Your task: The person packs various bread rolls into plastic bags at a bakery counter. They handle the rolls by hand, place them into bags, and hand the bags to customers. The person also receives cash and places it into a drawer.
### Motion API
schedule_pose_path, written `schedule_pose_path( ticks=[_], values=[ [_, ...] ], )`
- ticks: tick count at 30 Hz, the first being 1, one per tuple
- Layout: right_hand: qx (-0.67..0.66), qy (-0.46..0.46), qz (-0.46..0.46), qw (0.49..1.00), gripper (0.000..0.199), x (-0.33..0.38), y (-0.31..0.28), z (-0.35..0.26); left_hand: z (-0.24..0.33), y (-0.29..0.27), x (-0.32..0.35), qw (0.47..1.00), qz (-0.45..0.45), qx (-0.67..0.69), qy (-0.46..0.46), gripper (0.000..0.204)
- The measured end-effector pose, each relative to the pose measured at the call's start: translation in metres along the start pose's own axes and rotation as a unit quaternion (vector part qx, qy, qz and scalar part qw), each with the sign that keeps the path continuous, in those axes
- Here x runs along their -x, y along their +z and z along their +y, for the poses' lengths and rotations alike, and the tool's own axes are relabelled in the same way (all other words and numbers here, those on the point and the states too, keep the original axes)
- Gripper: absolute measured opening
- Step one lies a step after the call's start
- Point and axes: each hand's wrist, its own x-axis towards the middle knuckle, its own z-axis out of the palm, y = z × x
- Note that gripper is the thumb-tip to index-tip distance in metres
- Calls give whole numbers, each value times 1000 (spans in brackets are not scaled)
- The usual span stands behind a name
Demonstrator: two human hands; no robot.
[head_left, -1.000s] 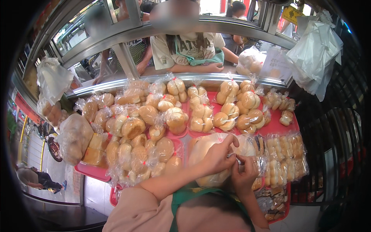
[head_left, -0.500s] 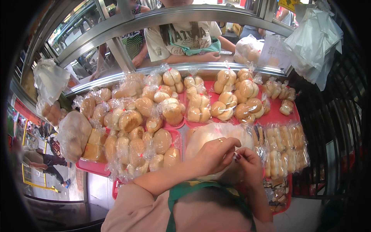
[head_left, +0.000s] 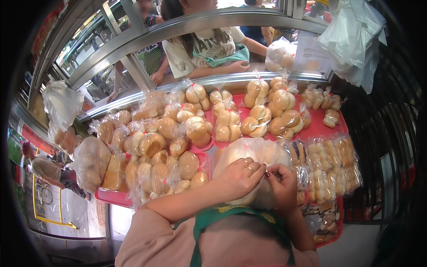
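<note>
Translucent white plastic bag with a bulky, rounded load [head_left: 249,149] sits lower centre of frame, right hand [head_left: 283,183] apparently pinching its gathered top thumb-to-forefinger, left hand [head_left: 239,179] curled alongside, its grip hidden so can't tell. Likely light, soft, slick film, contents crushable: hold by the neck, cup underneath. Around it, red plastic trays [head_left: 321,123] of clear-bagged golden rolls [head_left: 229,127]; silver metal window frame [head_left: 178,30] across the top, black bars [head_left: 402,133] right.

Glossy metal frame [head_left: 191,24]; plastic bag [head_left: 249,150]
</note>
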Motion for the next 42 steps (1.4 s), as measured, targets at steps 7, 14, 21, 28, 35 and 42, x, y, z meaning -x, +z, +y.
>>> schedule_pose_path(
  ticks=[7, 14, 21, 28, 35, 42],
  values=[
    [270, -195, 11, 943, 2, 10, -8, -14, -4, -4, 1, 999, -7, -39, 37, 24],
    [331, -203, 22, 921, 3, 13, -17, -20, -18, 1, 6, 999, -27, -25, -26, 22],
    [324, -305, -235, 864, 40, 20, -27, -143, -16, 14, 4, 990, -142, 8, 1, 41],
    [472, -474, -241, 703, 56, 48, -8, -221, -8, 9, 0, 978, -197, 14, -63, 35],
    [523, -485, -239, 659, 33, 38, 20, -203, -6, 9, -3, 981, -178, 31, -66, 42],
    [542, -436, -392, 603, 23, 10, 69, -224, -13, 16, 0, 985, -165, 28, -53, 40]
  ],
)
